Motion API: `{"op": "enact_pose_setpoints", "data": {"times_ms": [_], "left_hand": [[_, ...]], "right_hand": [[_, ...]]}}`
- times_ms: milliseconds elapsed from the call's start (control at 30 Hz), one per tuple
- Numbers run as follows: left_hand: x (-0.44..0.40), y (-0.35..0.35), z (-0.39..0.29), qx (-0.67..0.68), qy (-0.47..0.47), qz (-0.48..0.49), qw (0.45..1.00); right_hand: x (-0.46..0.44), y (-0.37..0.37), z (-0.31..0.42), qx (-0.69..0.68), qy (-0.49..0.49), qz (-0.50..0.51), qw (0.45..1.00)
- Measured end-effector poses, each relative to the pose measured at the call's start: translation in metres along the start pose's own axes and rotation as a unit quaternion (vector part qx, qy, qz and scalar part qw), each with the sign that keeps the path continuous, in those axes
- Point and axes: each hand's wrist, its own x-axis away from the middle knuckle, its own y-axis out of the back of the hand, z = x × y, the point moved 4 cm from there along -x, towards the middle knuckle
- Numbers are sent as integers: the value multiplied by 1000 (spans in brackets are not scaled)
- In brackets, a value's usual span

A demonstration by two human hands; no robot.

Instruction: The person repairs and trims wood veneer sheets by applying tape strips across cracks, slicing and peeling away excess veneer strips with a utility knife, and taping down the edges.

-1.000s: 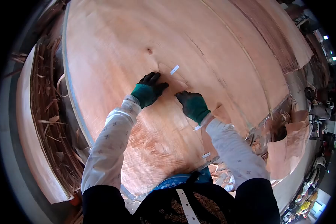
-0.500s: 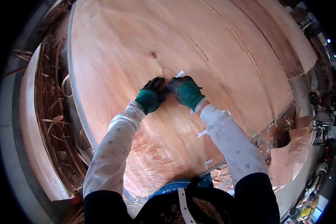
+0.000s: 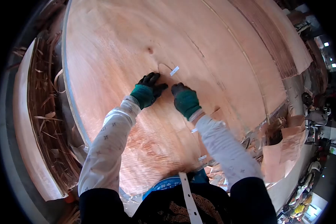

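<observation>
The wood sheet (image 3: 112,63) lies broad and flat in front of me, beneath both my hands. My left hand (image 3: 147,90) rests on it with fingers spread and the thumb held out. My right hand (image 3: 184,98) is just beside it, fingers drawn in narrow; whether anything is pinched under them, the glove hides. I'd judge that I'm tending the split part of the surface, the left hand steadying and the right doing the fine work. The next move, I think, calls for a light, flat press, since wood this thin could crack further.

Just beyond my fingers are a curved crack (image 3: 164,65) and a short white strip (image 3: 174,71) at its end. A dark knot (image 3: 150,50) sits farther up. Nearer me are a second strip (image 3: 194,130), by my right wrist, and a third strip (image 3: 202,158).

A long white band (image 3: 190,199) with dark spots hangs down my front. The blue cloth (image 3: 171,183) at my waist carries white characters, too small to read. My pale sleeves (image 3: 104,143) show small repeated motifs, but no brand I can read. To my left stands a curved stack of wood layers (image 3: 24,123).
</observation>
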Motion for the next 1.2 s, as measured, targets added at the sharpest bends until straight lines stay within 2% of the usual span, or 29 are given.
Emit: {"op": "enact_pose_setpoints", "data": {"times_ms": [133, 233, 267, 367, 400, 500, 533, 633, 767, 800, 900, 933, 967, 1033, 1067, 1100, 1133, 1167, 1200], "left_hand": [[-3, 3, -2, 31, 10, -36, 999], [-4, -18, 10, 35, 60, -50, 996], [-2, -18, 10, 36, 52, -46, 997], [-2, -7, 5, 34, 40, -44, 998], [-1, -13, 7, 32, 45, -46, 997], [1, -28, 13, 80, 93, -32, 992], [-2, -23, 16, 101, 112, -25, 988], [-4, 1, 0, 25, 31, 23, 999], [-9, 17, -3, 103, 72, 34, 991], [-10, 17, -5, 98, 76, -8, 992], [-1, 9, -22, -69, 99, -10, 993], [-1, 7, -14, -70, 94, -16, 993], [3, 10, 1, -108, 97, -70, 987], [19, 29, 45, -183, 138, -58, 972], [35, 45, 62, -214, 223, -24, 951], [46, 64, 76, -213, 314, 80, 922], [70, 60, 104, -254, 356, 57, 897], [77, 82, 98, -246, 388, 62, 886], [78, 102, 84, -189, 376, 11, 907]], "right_hand": [[28, -4, 19, 56, -61, 5, 997], [59, -9, 27, 85, -79, 8, 993], [71, -9, 30, 119, -70, -31, 990], [85, -5, 5, 7, -131, 7, 991], [81, -2, -4, -32, -95, -13, 995], [47, 32, 16, -187, -103, -47, 976], [43, 15, 12, -232, -76, -28, 969], [27, -24, 1, -74, -59, 135, 986], [31, 7, 26, 3, -126, 218, 968], [33, 5, 25, -18, -107, 197, 974], [32, -3, 21, -25, -104, 182, 977], [32, -5, 20, -11, -100, 193, 976], [33, -7, 19, 2, -97, 205, 974], [36, -10, 15, 25, -86, 206, 974], [38, -14, 14, 34, -76, 194, 977], [38, -16, 14, 42, -66, 181, 980], [37, -15, 15, 24, -82, 201, 976], [35, -10, 15, 5, -96, 219, 971], [34, -7, 15, -13, -111, 236, 965]]}}
